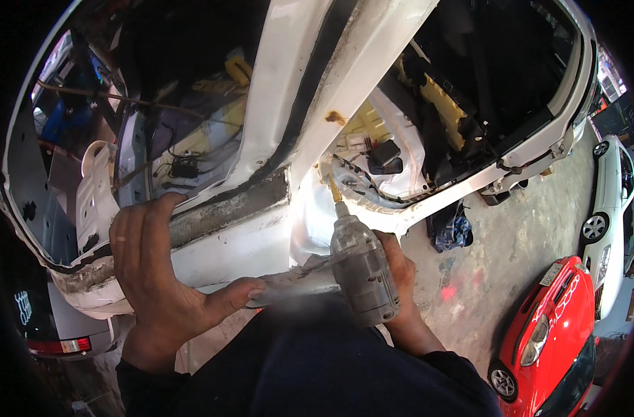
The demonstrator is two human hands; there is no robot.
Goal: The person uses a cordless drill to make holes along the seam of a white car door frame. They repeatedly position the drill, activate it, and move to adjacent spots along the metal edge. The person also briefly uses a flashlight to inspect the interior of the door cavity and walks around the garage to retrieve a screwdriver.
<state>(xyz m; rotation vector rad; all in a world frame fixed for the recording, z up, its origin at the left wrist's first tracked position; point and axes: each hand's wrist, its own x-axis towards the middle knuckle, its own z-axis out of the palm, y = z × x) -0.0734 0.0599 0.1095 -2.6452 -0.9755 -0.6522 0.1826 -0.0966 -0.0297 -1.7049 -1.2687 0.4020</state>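
My right hand (402, 281) is closed around a grey, scuffed power drill (362, 267), held upright in the view with its yellow bit (336, 191) at the inner corner of a white, stripped car body pillar (351, 76). My left hand (160, 285) rests on the body's sill (230, 247), fingers spread and bent toward the dirty grey seam strip (233, 205), thumb out toward the drill. The drill hides most of my right hand's fingers. Behind the corner are loose wires and dark parts (383, 156) inside the opening.
The stripped shell's window openings show torn yellow padding (456, 121) and cables. On the concrete floor (463, 264) at right lies a dark blue bundle (450, 229). A red car (560, 313) and a white car (608, 215) stand beyond. A dark vehicle's tail light (60, 345) shows at lower left.
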